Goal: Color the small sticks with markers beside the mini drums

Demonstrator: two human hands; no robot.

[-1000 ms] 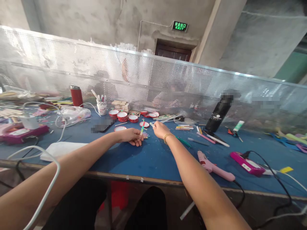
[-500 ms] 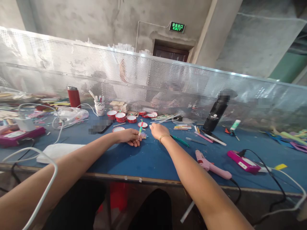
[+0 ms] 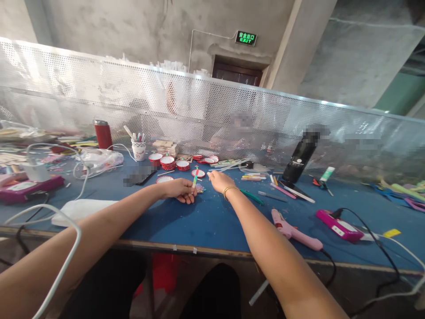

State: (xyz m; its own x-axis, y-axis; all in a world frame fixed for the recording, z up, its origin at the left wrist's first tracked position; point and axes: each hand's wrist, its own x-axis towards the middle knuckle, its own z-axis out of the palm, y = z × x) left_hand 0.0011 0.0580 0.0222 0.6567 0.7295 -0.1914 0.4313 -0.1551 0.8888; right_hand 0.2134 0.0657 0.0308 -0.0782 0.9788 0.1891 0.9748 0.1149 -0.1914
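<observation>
My left hand [image 3: 182, 190] is held low over the blue table, its thumb and finger pinching a narrow stick [image 3: 195, 178] coloured red and green. The stick points away from me, and its far end overlaps a small red-rimmed white disc [image 3: 198, 173]. A little cluster of pale, multicoloured pieces [image 3: 200, 188] lies beside the left fingertips. To the right, apart from the stick, my right hand [image 3: 220, 180] has its fingers closed in a pinch; whatever is between them is too small to name. Green-handled pliers or scissors [image 3: 251, 196] lie by the right wrist.
Stacks of red-rimmed discs [image 3: 168, 163] stand beyond my hands, near a cup of pens [image 3: 138, 150] and a phone [image 3: 144, 176]. Rightward lie a pink glue gun [image 3: 295, 232], a black bottle [image 3: 300, 157] and a purple power strip [image 3: 340, 225]. A white cable [image 3: 75, 243] crosses the left forearm.
</observation>
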